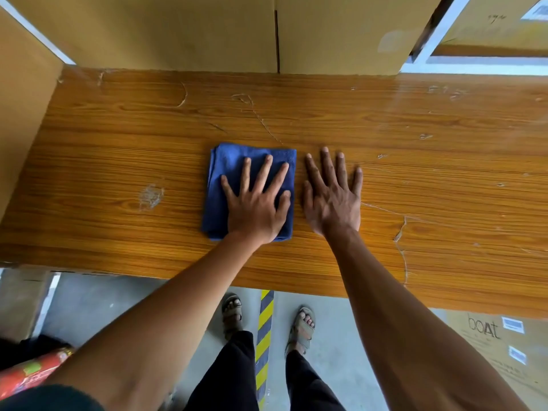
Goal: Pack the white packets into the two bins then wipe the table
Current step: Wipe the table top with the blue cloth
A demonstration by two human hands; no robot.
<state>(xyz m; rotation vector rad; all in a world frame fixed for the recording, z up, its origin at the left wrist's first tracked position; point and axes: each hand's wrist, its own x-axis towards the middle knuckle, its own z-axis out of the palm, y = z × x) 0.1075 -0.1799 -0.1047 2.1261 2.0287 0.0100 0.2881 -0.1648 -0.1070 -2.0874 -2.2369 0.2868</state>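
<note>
The left hand lies open on a folded blue terry cloth; the right hand lies flat, fingers spread, on the scratched wood-grain worktop. A cardboard box reads "boAt".

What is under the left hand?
A folded blue cloth, pressed flat on the table by the left hand. The tabletop beneath the cloth is covered.

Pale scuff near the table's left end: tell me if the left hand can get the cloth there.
Probably yes. The left hand lies flat on the folded blue cloth, and only bare tabletop separates it from the scuff.
</note>
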